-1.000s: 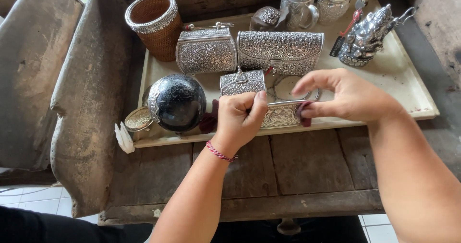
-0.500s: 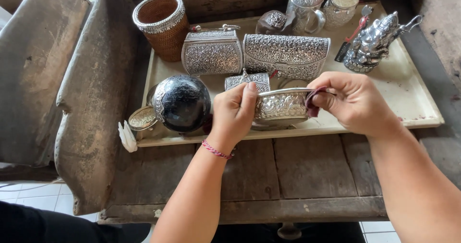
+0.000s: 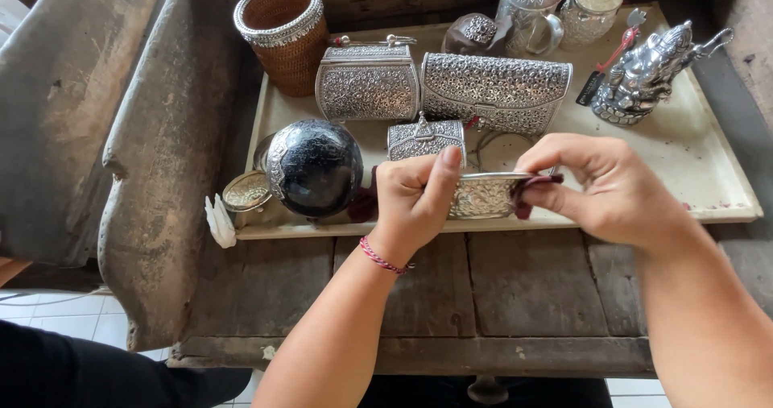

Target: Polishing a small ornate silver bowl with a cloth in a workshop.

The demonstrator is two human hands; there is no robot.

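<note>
A: Holding it at both ends, as far as I can see: the left hand (image 3: pixel 412 207) grips the left end of the small embossed silver box (image 3: pixel 483 196), thumb up against its near face and fingers curled round behind, while the right hand (image 3: pixel 612 189) pinches the right end between thumb and forefinger.

B: Where does the box sit relative to the tray?

A: Lifted just above the near rim of the cream tray (image 3: pixel 708 178), over the seam where the tray meets the wooden table (image 3: pixel 515 295). Its long axis runs left to right, level, straight between the two hands.

B: Which hand is nearer?

A: Neither; both touch it. The right hand's pinch also seems to catch a dark red cord (image 3: pixel 535 184) at that end (the fingers cover the join, so I can't tell whether it is tied to the box or just held with it).

B: What's close by?

A: Right behind the box stands a small silver casket (image 3: pixel 425 138). To the left, a round dark ball with silver fittings (image 3: pixel 316 168). Farther back a domed silver purse (image 3: pixel 367 84), a long silver clutch (image 3: pixel 495 92) and a woven cup with a silver rim (image 3: pixel 283 33). At the far right corner stands a silver figurine (image 3: pixel 644 74), well apart from both hands
</note>
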